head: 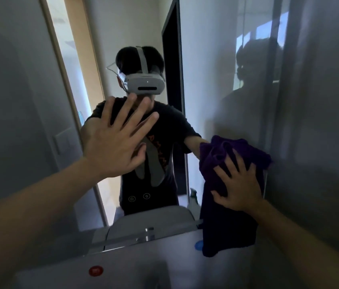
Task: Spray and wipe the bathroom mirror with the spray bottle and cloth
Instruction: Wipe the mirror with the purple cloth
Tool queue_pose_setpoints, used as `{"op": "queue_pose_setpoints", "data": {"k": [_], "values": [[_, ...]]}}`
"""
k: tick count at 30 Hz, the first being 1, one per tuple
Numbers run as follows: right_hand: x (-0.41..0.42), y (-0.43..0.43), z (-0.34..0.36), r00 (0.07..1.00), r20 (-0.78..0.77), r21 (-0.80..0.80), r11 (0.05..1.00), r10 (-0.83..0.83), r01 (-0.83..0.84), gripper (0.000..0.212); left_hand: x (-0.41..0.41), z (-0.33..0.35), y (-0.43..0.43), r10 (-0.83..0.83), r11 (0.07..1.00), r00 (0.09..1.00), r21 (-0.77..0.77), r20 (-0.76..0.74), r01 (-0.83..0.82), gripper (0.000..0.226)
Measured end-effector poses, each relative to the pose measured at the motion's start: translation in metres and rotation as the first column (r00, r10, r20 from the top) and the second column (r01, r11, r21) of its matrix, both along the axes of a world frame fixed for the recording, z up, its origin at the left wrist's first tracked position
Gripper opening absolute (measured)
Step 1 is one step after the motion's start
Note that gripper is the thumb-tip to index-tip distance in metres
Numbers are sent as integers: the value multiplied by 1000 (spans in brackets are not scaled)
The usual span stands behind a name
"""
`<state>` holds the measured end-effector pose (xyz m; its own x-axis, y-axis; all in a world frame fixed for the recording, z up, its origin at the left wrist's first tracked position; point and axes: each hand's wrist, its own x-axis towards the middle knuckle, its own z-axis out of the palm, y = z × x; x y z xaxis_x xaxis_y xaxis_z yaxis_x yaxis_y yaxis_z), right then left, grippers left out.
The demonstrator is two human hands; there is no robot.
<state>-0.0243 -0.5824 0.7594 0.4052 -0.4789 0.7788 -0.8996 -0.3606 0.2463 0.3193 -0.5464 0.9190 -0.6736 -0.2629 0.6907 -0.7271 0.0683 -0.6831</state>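
Note:
The bathroom mirror (143, 28) fills the wall ahead and shows a person with a white headset. My left hand (114, 138) is raised flat in front of the glass, fingers spread, holding nothing. My right hand (238, 184) presses a purple cloth (227, 222) against the mirror's right side; the cloth bunches above my fingers and hangs down below them. A pale spray bottle (193, 200) shows low in the mirror, just left of the cloth, mostly hidden.
A white sink (122, 268) lies below the mirror with a chrome tap (148, 233), a red disc (96, 270) at its left and a blue disc (198, 245) at its right. A grey wall (320, 142) stands close at the right.

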Motion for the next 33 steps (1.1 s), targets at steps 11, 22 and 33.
{"op": "queue_pose_setpoints", "data": {"k": [11,22,33], "values": [[-41,-6,-55,926,366,74,995,-92,70,79,-1,1,-1,3,1000,1000,-29,20,-2,76],[16,11,-99,671,724,197,980,-163,25,80,1,1,-3,10,999,1000,-48,21,-9,76],[135,34,-125,675,722,223,975,-152,-19,84,1,0,2,15,1000,1000,-26,8,-15,76]]}}
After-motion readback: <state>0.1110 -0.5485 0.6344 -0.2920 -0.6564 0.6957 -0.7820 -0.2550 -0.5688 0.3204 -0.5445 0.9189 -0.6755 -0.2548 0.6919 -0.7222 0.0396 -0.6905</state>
